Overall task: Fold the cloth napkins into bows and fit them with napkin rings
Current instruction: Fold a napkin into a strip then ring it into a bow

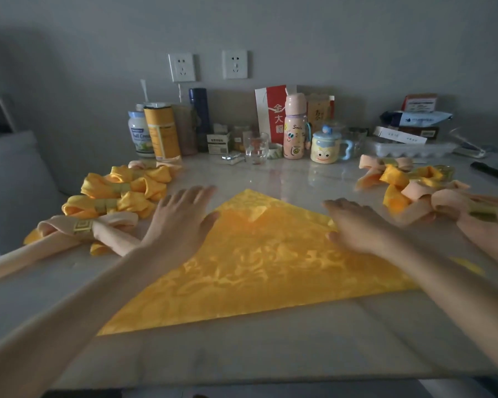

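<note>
**Triangle laid out, hands flat at both slants**

Yellow napkin (256, 268) lies flat on the desk (242, 354) between the hands. Its apex points away; its long edge runs left-right under the forearms. Left hand (181, 222): fingers straight and spread, at the left slant. Right hand (357, 228): fingers straight, on the right slant. Neither holds anything. Judgement: both hands equally near; the next fold likely runs along the long edge.
</note>
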